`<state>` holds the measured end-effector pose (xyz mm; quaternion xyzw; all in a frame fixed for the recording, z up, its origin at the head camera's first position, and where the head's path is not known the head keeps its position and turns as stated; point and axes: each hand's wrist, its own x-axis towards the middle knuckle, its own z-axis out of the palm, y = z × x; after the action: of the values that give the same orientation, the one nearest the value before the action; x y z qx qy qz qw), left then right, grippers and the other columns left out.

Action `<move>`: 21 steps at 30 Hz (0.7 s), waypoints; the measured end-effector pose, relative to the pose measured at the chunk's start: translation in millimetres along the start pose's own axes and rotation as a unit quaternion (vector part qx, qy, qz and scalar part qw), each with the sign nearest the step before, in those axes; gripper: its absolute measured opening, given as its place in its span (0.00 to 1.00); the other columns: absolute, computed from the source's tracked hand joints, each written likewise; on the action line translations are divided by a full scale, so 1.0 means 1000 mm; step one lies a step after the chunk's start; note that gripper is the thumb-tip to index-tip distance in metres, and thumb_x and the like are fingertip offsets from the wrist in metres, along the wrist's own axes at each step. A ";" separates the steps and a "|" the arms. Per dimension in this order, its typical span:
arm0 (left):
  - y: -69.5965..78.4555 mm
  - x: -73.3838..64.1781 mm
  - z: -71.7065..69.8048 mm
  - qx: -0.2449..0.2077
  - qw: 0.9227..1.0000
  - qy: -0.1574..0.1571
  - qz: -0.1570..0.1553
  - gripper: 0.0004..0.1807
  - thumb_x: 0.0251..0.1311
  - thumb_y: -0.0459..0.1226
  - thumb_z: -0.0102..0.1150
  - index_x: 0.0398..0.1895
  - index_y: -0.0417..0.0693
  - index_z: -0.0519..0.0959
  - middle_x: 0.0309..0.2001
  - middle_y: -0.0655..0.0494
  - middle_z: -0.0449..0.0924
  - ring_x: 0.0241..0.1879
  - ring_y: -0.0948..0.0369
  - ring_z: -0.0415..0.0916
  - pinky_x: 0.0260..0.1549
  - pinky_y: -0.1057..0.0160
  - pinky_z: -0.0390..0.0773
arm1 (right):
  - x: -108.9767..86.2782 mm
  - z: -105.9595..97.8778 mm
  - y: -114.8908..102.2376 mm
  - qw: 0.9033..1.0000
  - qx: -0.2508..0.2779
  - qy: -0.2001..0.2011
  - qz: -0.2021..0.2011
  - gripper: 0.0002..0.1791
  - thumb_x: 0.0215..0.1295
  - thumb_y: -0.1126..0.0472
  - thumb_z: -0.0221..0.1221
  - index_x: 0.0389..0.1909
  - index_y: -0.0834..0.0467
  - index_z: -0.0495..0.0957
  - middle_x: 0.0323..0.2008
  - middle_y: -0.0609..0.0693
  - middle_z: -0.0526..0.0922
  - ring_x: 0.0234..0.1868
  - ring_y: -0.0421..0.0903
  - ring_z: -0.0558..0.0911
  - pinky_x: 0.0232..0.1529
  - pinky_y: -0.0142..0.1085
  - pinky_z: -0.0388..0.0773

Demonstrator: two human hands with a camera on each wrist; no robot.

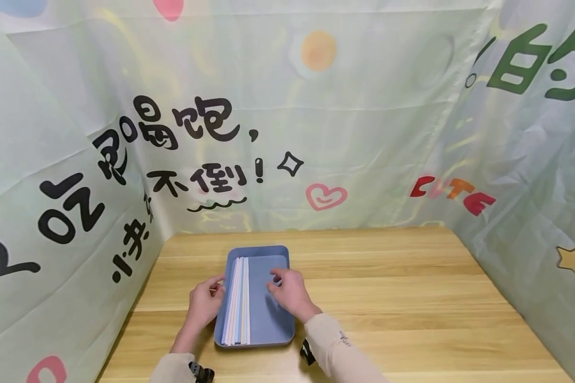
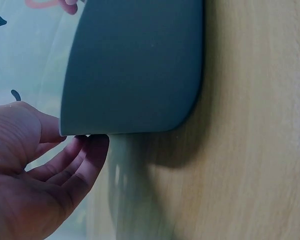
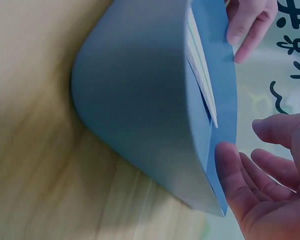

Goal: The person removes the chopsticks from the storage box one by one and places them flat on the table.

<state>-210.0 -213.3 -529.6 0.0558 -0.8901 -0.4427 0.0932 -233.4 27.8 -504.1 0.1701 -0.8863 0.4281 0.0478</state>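
A blue-grey rectangular tray [image 1: 270, 319] stands on the table, its long side pointing away from me. Along its left half lies a bundle of long, thin pastel strips [image 1: 237, 300], white, pink, pale blue and lilac. My left hand [image 1: 205, 302] pinches the left rim: in the left wrist view the fingertips [image 2: 96, 145] meet the outer wall while the thumb passes behind the tray edge. Over the tray's right half hovers my right hand [image 1: 291, 292], thumb and fingers apart, holding nothing. In the right wrist view its fingers [image 3: 230, 167] overlap the rim.
Beneath the tray is a light wooden table [image 1: 388, 298], extending well to the right. Printed cloth walls [image 1: 364, 133] enclose its back and both sides, the left one standing near my left forearm. Dark straps [image 1: 307, 352] sit at both wrists below beige sleeves [image 1: 337, 340].
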 end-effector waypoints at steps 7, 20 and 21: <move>0.000 0.000 -0.001 -0.002 1.000 0.002 0.001 0.19 0.69 0.27 0.60 0.62 0.38 0.83 0.43 0.43 0.86 0.37 0.57 0.80 0.32 0.69 0.79 | -0.003 0.011 -0.001 0.997 0.063 -0.033 0.028 0.19 0.65 0.69 0.66 0.56 0.73 0.82 0.37 0.60 0.88 0.22 0.39 0.82 0.27 0.30 0.81; 0.000 0.001 0.000 -0.013 1.000 0.008 -0.004 0.19 0.68 0.27 0.61 0.62 0.38 0.83 0.42 0.42 0.86 0.35 0.58 0.80 0.30 0.69 0.79 | -0.003 0.030 -0.011 0.991 0.111 -0.062 0.047 0.20 0.66 0.70 0.65 0.57 0.74 0.81 0.32 0.54 0.84 0.14 0.36 0.77 0.20 0.31 0.79; 0.000 0.000 0.000 -0.013 1.000 0.009 -0.003 0.19 0.68 0.27 0.61 0.61 0.38 0.84 0.42 0.42 0.86 0.35 0.58 0.80 0.30 0.69 0.79 | -0.003 0.032 -0.011 0.991 0.110 -0.064 0.047 0.20 0.66 0.70 0.66 0.57 0.74 0.81 0.32 0.54 0.84 0.14 0.36 0.77 0.21 0.31 0.79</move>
<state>-210.3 -213.5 -529.7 0.0610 -0.8832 -0.4540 0.1010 -224.7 -2.5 -516.6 0.1597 -0.8418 0.5133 -0.0481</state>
